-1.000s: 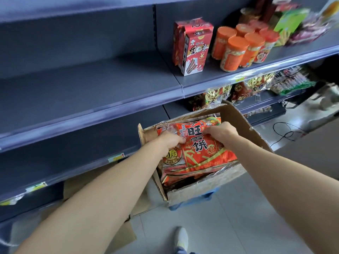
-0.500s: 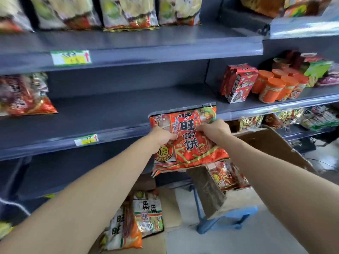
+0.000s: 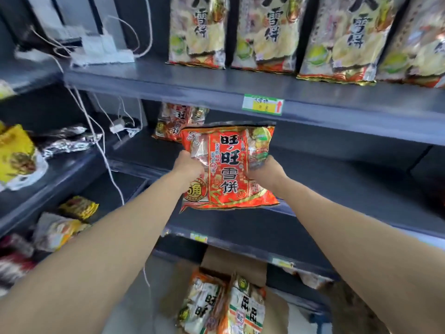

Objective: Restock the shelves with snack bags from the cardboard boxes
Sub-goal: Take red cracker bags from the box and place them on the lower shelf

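I hold a red snack bag (image 3: 228, 165) upright in both hands, in front of the middle grey shelf (image 3: 337, 179). My left hand (image 3: 189, 166) grips its left edge and my right hand (image 3: 267, 171) grips its right edge. A matching red bag (image 3: 173, 121) stands at the back left of that shelf, just behind the held one. Below, on the floor, a cardboard box (image 3: 240, 263) holds several pale snack bags (image 3: 224, 304).
The upper shelf (image 3: 216, 90) carries a row of large pale snack bags (image 3: 269, 32) and a green price tag (image 3: 263, 104). A power strip (image 3: 103, 57) with white cables hangs at upper left. The left shelving unit holds yellow and silver bags (image 3: 16, 150).
Both hands lifted the red bag out of the cardboard box and raised it up and leftwards to the middle shelf. My view swung up and left with it.
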A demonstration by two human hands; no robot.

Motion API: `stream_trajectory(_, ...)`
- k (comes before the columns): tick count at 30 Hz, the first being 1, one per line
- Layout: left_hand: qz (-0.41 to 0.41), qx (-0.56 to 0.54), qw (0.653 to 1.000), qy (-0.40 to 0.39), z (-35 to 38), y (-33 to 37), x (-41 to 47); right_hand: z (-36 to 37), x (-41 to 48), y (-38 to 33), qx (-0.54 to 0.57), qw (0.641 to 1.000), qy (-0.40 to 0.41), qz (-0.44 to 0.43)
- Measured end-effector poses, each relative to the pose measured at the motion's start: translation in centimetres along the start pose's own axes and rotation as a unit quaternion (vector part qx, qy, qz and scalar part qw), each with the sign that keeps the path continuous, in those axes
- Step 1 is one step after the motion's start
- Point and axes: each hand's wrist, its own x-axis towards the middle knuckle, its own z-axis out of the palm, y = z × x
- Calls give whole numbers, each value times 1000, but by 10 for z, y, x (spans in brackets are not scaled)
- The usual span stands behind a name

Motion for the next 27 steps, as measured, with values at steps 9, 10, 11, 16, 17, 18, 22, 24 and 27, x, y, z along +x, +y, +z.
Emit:
stream_trajectory(9,4,-48,998,47,-71,-27,83,78,34,-79,-19,999,-30,-17)
stream_trajectory(10,9,-48,998,46,-77,-28,96,86,44,-87,-17,999,-22,-23)
stream_trajectory(11,11,-45,998,45,-84,-28,109,94,54,-95,-14,1000,-13,-25)
stream_trajectory(16,14,-8,999,27,-117,-30,191,143,110,-130,-55,998,1,-2)
stream_trajectory(17,20,3,999,35,-120,-30,196,144,111,-134,-66,998,1,-4)
stream_trajectory(18,24,18,999,40,-125,-29,211,150,119,-139,-74,997,3,-2)
stream_trajectory(22,48,61,996,40,-133,-37,280,177,156,-156,-66,997,31,26)
stream_trajectory(24,64,51,996,27,-135,-39,296,185,169,-161,-73,996,36,38)
stream_trajectory(27,84,32,996,30,-135,-44,321,197,183,-165,-82,994,27,67)
